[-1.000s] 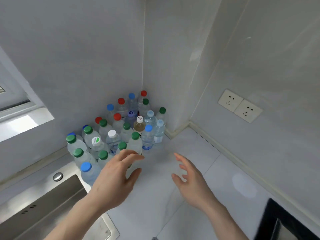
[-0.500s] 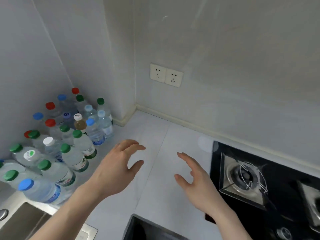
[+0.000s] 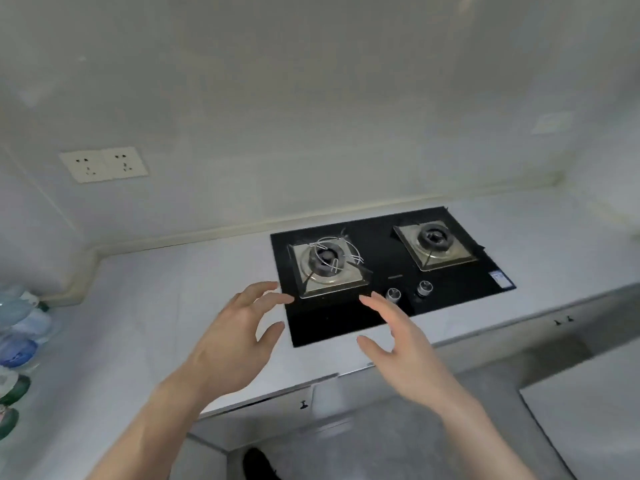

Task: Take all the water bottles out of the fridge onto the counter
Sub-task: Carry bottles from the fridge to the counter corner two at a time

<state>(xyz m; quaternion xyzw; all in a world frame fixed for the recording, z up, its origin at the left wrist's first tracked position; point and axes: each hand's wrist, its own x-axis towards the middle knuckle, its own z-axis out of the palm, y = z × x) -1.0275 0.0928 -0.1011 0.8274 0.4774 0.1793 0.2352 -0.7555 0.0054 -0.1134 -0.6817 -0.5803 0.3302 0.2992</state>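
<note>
Both hands hover empty over the white counter (image 3: 145, 306) by the black gas hob (image 3: 388, 271), left hand (image 3: 235, 344) and right hand (image 3: 405, 355) with fingers loosely spread. The water bottles (image 3: 19, 341) crowd the counter's far-left edge, blurred, seemingly clear plastic with blue and green.

A home kitchen is shown by a black two-burner gas hob (image 3: 388, 271) set into a pale desk (image 3: 156, 306) below wall sockets (image 3: 104, 164).
</note>
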